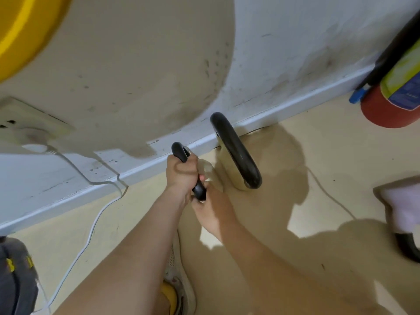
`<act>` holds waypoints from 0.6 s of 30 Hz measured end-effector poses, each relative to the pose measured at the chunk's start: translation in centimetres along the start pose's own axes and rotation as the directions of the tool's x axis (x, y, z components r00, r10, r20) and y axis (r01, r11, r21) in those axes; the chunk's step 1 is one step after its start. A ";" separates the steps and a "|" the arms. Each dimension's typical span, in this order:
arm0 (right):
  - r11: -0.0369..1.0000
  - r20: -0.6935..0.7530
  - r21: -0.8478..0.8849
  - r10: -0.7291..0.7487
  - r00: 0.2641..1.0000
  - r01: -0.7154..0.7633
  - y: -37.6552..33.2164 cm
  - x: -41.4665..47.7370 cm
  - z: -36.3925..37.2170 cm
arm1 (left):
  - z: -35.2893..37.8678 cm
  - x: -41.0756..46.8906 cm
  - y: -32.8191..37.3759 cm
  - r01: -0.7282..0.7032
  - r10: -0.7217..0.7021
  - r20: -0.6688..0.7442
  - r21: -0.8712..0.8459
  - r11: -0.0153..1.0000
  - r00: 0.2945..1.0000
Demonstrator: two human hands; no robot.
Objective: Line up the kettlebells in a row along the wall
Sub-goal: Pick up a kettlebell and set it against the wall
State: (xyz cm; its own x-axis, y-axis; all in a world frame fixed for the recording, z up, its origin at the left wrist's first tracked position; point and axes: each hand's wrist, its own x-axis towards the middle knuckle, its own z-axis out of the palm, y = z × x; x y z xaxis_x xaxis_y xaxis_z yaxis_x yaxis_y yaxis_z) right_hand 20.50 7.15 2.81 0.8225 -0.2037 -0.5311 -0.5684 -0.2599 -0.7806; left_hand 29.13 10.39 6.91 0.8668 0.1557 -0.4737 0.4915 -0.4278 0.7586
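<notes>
Both hands grip the black handle (179,152) of one kettlebell close to the white baseboard. My left hand (180,172) wraps the upper part of the handle; my right hand (212,209) holds its lower end. Its pale body (208,170) is mostly hidden behind my hands. Just to the right, a second kettlebell stands by the wall with a large black handle (234,150) and a cream body (229,169). At the far right edge lies another kettlebell with a pale pink body (402,205) and a black handle (409,248).
A red fire extinguisher (391,98) stands against the wall at the upper right. A white cable (91,230) runs from a wall socket (29,123) down across the beige floor. A dark bag (16,278) sits at the lower left. My shoe (181,287) is below my arms.
</notes>
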 end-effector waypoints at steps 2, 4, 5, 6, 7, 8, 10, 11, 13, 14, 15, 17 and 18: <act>1.000 0.017 0.011 0.000 1.000 0.000 -0.6 0.4 -0.2 | 0.1 0.3 0.2 -0.050 0.051 -0.008 0.093 0.994 0.999; 0.999 0.031 0.012 -0.037 0.999 0.037 -1.0 0.3 -0.1 | -0.1 0.6 0.4 -0.088 0.087 0.014 0.151 0.985 0.996; 0.998 0.033 0.003 -0.058 0.998 0.058 -1.1 0.3 0.0 | -0.4 0.8 0.3 -0.094 0.092 0.020 0.162 0.982 0.996; 0.997 0.040 -0.016 -0.075 0.996 0.075 -1.2 0.4 0.1 | -0.6 0.9 0.2 -0.095 0.093 0.019 0.156 0.983 0.996; 0.996 0.058 -0.039 -0.080 0.995 0.082 -1.1 0.5 0.2 | -0.7 1.0 -0.1 -0.088 0.087 0.012 0.136 0.987 0.996; 0.994 0.074 -0.065 -0.087 0.993 0.092 -1.1 0.7 0.2 | -0.8 0.9 -0.3 -0.070 0.070 0.001 0.101 0.992 0.998; 0.991 0.095 -0.091 -0.092 0.991 0.100 -1.0 1.4 -0.3 | -0.3 0.9 -0.6 -0.012 0.011 -0.041 -0.018 1.000 0.999; 0.992 0.098 -0.073 -0.093 0.991 0.100 -0.9 1.9 -0.7 | 0.0 0.9 -0.5 0.021 -0.027 -0.062 -0.093 0.995 0.998; 0.990 0.092 -0.044 -0.126 0.988 0.130 -0.7 2.6 -1.3 | 0.5 1.1 -0.3 0.033 -0.045 -0.085 -0.132 0.991 0.995; 0.986 0.092 -0.066 -0.148 0.985 0.154 -0.6 2.8 -1.5 | 0.6 1.2 -0.2 0.008 -0.015 -0.074 -0.087 0.996 0.997; 0.986 0.108 -0.076 -0.139 0.984 0.147 -0.5 2.9 -1.4 | 0.6 1.3 -0.3 -0.024 0.021 -0.054 -0.053 0.998 0.998; 0.987 0.113 -0.076 -0.132 0.985 0.141 -0.3 3.0 -1.2 | 0.7 1.6 -0.4 -0.070 0.069 -0.027 -0.023 0.997 0.997; 0.987 0.095 -0.058 -0.144 0.985 0.150 -0.2 3.0 -1.1 | 0.7 1.7 -0.5 -0.078 0.078 -0.026 -0.007 0.997 0.997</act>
State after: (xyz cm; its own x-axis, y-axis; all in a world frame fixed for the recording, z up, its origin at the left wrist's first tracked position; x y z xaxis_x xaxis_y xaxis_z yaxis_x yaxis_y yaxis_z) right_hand 23.05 5.56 1.68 0.8941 -0.0731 -0.4419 -0.4387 -0.3416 -0.8312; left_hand 30.27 10.20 5.43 0.9044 0.1453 -0.4012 0.4228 -0.4324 0.7964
